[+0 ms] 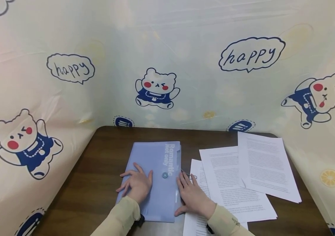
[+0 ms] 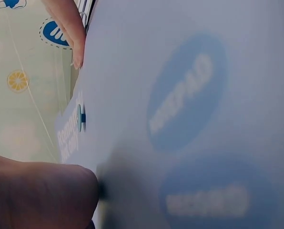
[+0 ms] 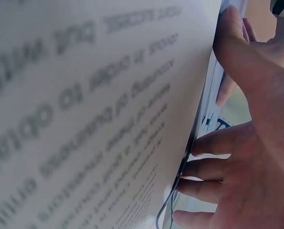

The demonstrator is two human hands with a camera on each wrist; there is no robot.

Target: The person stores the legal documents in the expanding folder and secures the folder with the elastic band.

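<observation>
A light blue document folder (image 1: pixel 152 152) with white lettering and a round button (image 1: pixel 165 175) lies closed on the table. My left hand (image 1: pixel 137 185) rests on its left half, fingers spread. Along its right edge lies my right hand (image 1: pixel 195 198), fingers stretched forward and thumb out to the side at the folder's edge. A thin looped cord (image 3: pixel 164 210) shows by the right fingertips in the right wrist view. In the left wrist view, the folder's surface (image 2: pixel 118 86) fills much of the picture, with my left thumb (image 2: pixel 46 193) close against it.
Printed sheets (image 1: pixel 226 173) overlap to the right of the folder, one stack (image 1: pixel 269 164) lying farthest right. Some paper (image 1: pixel 195 223) reaches under my right hand. A greyish sheet (image 1: pixel 159 229) shows below the folder. The dark wooden table (image 1: pixel 96 170) is backed by a patterned curtain (image 1: pixel 196 85).
</observation>
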